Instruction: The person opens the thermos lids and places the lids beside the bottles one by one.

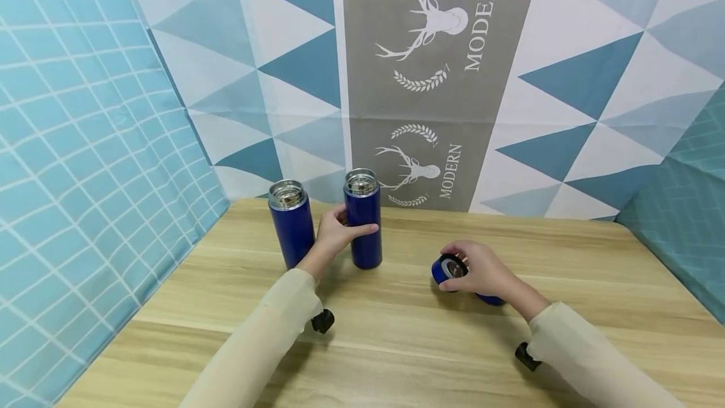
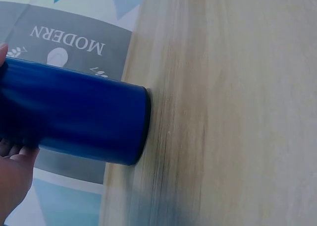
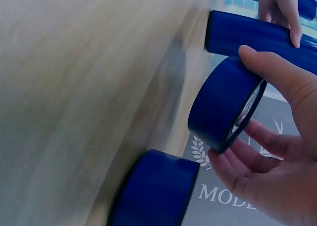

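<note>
My left hand (image 1: 335,232) grips a blue thermos bottle (image 1: 365,241) with a bare steel mouth, thumb across its front. In the left wrist view the blue body (image 2: 79,109) of that bottle stands by the wall, its base at the table. Left of it is a second lidless blue thermos bottle (image 1: 292,228), partly behind the left wrist. Over to the right, my right hand (image 1: 478,272) pinches a blue bottle lid (image 3: 223,102) by its rim between thumb and fingers, tilted and off the table. Another blue lid (image 3: 156,191) sits on the table below that hand, mostly hidden in the head view.
The wooden table (image 1: 408,345) meets a patterned cloth wall (image 1: 419,99) at the back. Blue tiled cloth (image 1: 85,143) borders it on the left, and a teal cloth (image 1: 680,206) on the right. Each sleeve carries a small black device (image 1: 323,321) at the wrist.
</note>
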{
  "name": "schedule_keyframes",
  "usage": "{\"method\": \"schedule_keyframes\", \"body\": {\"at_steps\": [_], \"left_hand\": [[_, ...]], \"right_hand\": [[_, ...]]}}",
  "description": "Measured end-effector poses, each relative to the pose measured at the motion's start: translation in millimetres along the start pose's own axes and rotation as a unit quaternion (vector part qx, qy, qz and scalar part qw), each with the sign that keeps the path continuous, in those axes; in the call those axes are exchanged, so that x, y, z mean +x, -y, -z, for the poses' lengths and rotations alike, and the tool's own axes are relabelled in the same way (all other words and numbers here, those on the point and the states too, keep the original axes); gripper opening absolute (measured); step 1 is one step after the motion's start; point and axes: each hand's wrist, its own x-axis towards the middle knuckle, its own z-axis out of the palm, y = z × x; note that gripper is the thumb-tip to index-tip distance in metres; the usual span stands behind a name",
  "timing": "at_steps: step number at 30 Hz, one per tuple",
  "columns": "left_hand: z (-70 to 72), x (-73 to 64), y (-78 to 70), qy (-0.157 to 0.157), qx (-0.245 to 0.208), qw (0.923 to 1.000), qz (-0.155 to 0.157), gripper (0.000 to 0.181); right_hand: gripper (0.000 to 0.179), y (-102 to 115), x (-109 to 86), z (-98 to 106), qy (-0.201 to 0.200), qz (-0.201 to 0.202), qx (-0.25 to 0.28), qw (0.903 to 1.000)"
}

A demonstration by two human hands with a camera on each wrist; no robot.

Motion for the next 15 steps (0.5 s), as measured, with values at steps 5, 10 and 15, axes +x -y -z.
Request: {"method": "schedule_keyframes", "body": {"at_steps": [5,10,15], "left_hand": [[-2.3,2.6,1.8,0.004,-0.003,1.0000,-0.006,0.058],[-4.1,3.2,3.8,0.018,-0.009,0.9996,-0.019,0.061],[-5.2,2.2,8.3,0.026,-0.012,0.9993,-0.025,0.073]], "right_hand": [[0.062,-0.4,1.2,-5.2,0.014,-0.011,-0.015,0.9997],[0.063,-0.7,2.6,-8.4,0.027,-0.024,-0.020,0.9991],[0.064,-1.8,5.5,-10.7,0.041,-0.028,-0.031,0.9983]]}}
